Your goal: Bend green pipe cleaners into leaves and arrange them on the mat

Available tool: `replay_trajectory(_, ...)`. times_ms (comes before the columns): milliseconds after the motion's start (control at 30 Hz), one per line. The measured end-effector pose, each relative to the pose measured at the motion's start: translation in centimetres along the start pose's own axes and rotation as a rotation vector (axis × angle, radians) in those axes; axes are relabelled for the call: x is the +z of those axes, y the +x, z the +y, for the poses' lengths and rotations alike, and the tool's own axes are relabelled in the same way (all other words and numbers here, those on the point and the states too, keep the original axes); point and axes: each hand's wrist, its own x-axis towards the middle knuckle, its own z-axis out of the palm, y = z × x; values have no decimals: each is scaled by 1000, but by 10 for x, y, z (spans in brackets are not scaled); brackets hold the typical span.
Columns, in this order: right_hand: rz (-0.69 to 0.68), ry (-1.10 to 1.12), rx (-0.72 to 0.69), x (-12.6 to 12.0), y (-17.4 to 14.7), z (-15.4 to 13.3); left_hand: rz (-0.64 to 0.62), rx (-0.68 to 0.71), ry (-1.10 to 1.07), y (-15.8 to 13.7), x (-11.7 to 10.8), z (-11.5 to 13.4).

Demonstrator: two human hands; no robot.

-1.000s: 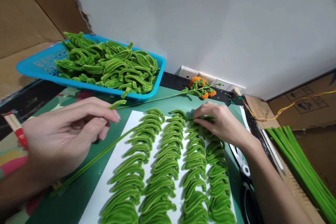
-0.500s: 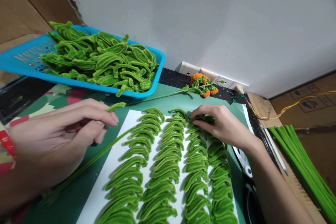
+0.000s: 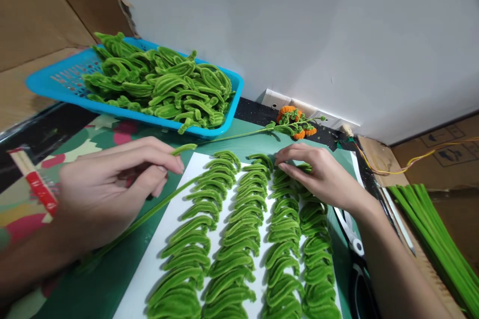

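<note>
My left hand (image 3: pixel 123 184) is closed in a pinch on a short green fuzzy pipe-cleaner piece (image 3: pixel 184 148), its curved tip sticking out past the fingertips. Below that hand a long green stem (image 3: pixel 149 212) runs slantwise onto a white sheet (image 3: pixel 147 259). Similar curved green pieces (image 3: pixel 239 229) lie on the sheet in several overlapping columns. My right hand (image 3: pixel 318 172) is at the top of the third column, thumb and fingers closed around a green pipe-cleaner piece, mostly hidden by the hand.
A blue plastic basket (image 3: pixel 204 132) heaped with green pieces stands at the back left. An orange pumpkin-like flower stem (image 3: pixel 290 114) lies near a socket strip (image 3: pixel 310 108) by the wall. Scissors (image 3: pixel 355 244) and a bundle of green stems (image 3: pixel 430 239) are at the right.
The view has shifted slightly, so the basket, sheet and left hand appear farther right. Both hands keep nearly the same pose. A chopstick packet now shows beside the left wrist.
</note>
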Motion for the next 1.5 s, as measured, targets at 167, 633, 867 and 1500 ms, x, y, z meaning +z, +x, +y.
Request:
replay_trajectory(167,5,-23,-23,9,7,-9,-142,161,80,4,-4,5)
replay_trajectory(633,-66,28,-24,22,12,-13,-179,153,73,4,-3,5)
replay_trajectory(867,-69,4,34,20,8,-18,-187,140,15,2,-2,1)
replay_trajectory(1500,273,-306,-121,6,-15,-55,-473,-216,-443,-4,-1,39)
